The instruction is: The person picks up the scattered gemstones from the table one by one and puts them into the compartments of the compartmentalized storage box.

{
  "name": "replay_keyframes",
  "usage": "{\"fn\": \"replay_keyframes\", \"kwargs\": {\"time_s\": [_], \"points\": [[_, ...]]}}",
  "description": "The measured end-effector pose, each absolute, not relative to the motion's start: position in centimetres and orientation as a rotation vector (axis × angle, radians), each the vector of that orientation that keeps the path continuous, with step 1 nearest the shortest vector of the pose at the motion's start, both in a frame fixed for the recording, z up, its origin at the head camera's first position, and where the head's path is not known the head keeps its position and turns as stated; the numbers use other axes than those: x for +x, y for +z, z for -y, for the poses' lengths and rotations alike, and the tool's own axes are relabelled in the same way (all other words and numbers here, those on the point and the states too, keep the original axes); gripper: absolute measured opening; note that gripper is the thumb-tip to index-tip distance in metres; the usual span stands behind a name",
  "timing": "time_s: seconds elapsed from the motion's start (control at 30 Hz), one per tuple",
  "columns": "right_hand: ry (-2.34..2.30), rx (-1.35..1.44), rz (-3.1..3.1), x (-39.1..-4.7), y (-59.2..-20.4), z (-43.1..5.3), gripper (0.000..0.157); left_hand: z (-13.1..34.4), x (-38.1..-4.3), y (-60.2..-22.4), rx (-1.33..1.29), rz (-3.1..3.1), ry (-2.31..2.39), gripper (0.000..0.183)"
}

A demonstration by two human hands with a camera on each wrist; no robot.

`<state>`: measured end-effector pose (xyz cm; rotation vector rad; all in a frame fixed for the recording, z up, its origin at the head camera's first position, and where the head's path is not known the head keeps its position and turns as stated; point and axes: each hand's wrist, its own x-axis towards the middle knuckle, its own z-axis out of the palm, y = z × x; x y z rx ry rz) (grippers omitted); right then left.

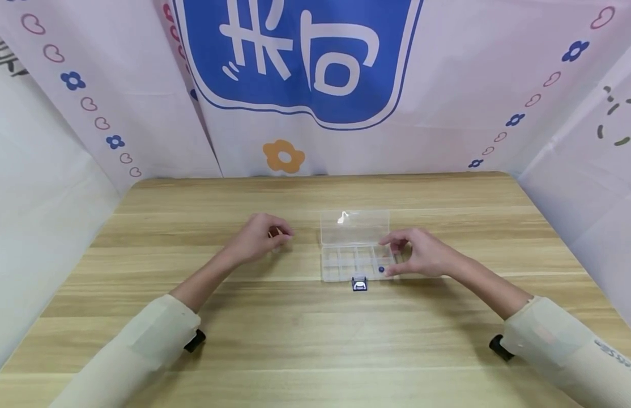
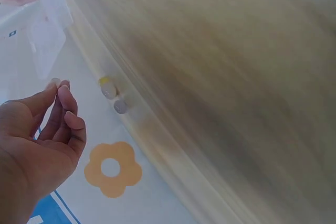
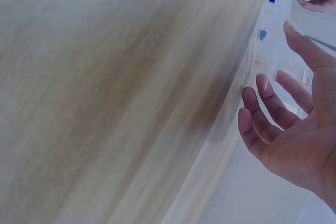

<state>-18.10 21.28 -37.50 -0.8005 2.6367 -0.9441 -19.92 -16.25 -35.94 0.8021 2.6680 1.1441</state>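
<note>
A clear plastic compartment box (image 1: 340, 272) lies on the table with its see-through lid (image 1: 356, 226) raised at the back. A blue latch (image 1: 359, 284) sticks out at its front edge. One small dark-blue round piece (image 1: 381, 269) shows in a right-hand compartment. My right hand (image 1: 422, 252) is at the box's right end, thumb towards the front and fingers towards the back, spread apart; whether they touch the box I cannot tell. Left of the box, my left hand (image 1: 256, 237) is apart from it, fingers loosely bent and tips close together; I see nothing clearly held.
The wood-grain table (image 1: 295, 340) spreads around the box. A white printed cloth (image 1: 448, 130) hangs behind it, with more cloth at both sides. Black wrist devices (image 1: 195, 341) sit under the sleeves. Small rounded pale spots (image 2: 108, 89) near the left hand are unclear.
</note>
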Motion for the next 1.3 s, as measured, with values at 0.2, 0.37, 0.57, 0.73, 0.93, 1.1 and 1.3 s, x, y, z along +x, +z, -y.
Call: {"fn": "replay_keyframes", "kwargs": {"time_s": [0.2,0.37,0.57,0.73,0.93,1.1,1.3], "points": [[-0.936,-0.802,-2.643,-18.2,-37.5,-21.3,0.059,15.4,-19.8,-35.8,0.808,-2.683,1.159,0.009],[-0.934,-0.803,-2.643,-18.1,-37.4,-21.2,0.059,14.6,-19.9,-35.7,0.789,-2.693,1.153,0.009],[-0.934,-0.809,-2.643,-18.1,-37.5,-21.3,0.059,13.6,-19.8,-35.5,0.773,-2.635,1.213,0.008],[-0.933,-0.811,-2.644,-18.2,-37.6,-21.3,0.059,13.0,-19.8,-35.5,0.777,-2.579,1.261,0.008],[-0.930,-0.803,-2.644,-18.2,-37.5,-21.3,0.059,12.6,-19.8,-35.6,0.790,-2.567,1.287,0.007],[-0.935,-0.818,-2.642,-18.1,-37.5,-21.3,0.059,12.4,-19.7,-35.5,0.777,-2.553,1.295,0.009],[-0.948,-0.855,-2.640,-18.2,-37.6,-21.4,0.060,12.3,-19.6,-35.4,0.768,-2.561,1.297,0.010]]}}
